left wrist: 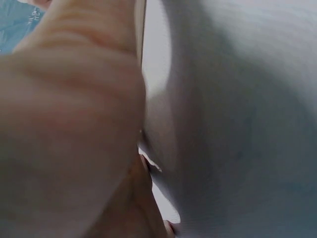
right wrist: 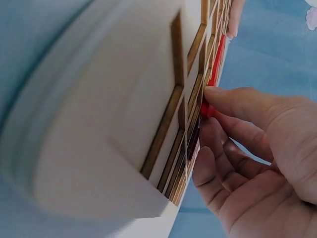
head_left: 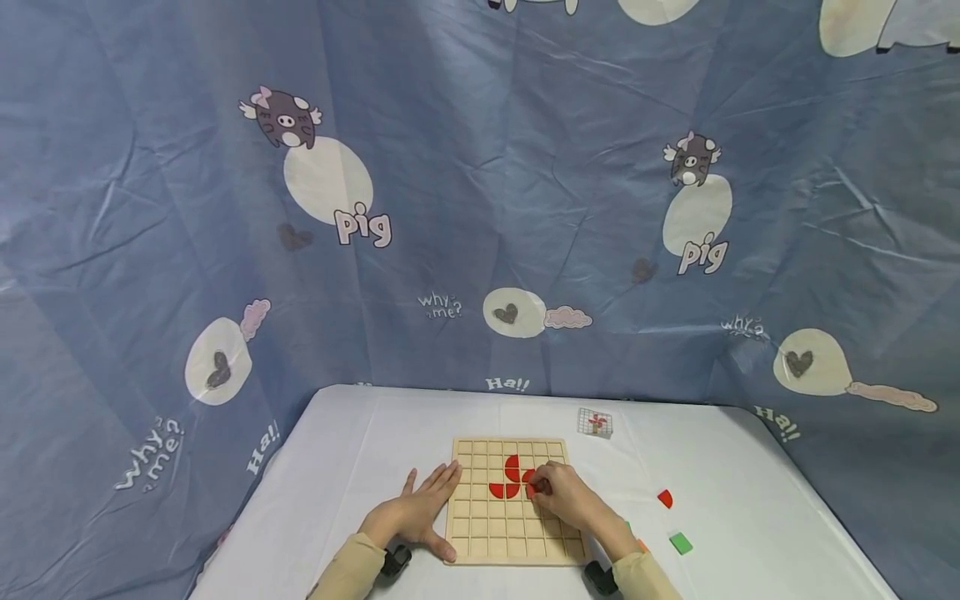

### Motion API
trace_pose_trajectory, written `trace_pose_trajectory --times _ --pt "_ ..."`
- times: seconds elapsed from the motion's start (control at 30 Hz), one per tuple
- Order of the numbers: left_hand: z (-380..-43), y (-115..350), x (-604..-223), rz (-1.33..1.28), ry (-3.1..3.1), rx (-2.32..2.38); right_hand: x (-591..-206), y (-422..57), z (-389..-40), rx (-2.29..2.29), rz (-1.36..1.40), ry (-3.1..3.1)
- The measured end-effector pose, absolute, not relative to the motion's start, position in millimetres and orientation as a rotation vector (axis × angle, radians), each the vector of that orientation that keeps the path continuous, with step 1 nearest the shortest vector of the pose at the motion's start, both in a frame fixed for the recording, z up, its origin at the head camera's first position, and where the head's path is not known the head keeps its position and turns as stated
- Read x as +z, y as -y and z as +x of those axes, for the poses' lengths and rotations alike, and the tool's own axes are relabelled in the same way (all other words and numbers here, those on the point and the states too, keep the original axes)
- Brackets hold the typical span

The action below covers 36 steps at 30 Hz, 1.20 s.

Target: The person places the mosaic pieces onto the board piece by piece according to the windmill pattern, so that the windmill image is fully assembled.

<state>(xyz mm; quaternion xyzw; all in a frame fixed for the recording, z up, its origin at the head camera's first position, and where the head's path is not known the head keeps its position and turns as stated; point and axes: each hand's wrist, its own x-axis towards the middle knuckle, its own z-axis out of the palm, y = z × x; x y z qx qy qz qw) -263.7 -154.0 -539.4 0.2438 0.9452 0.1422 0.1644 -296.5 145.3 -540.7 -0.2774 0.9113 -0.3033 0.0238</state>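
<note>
Right wrist view: I see the right hand (head_left: 564, 497) pinching a red piece (right wrist: 207, 109), board (head_left: 495, 530) just beyond its fingertips; left hand (head_left: 420, 510) spread, farther off.

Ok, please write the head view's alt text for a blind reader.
A person's right hand pinches a red piece at a wooden grid board with more red pieces, while the left hand rests against its left edge. A red wedge and green piece lie to the right on a white table; blue pig-print fabric hangs behind.
</note>
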Motion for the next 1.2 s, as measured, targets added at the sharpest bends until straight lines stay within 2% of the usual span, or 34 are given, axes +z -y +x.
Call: trace_pose_trajectory --times 1.2 --pt "-263.3 152.8 -537.5 0.686 -2.693 0.402 -541.3 -138.9 -295.4 -0.993 -0.774 -2.849"
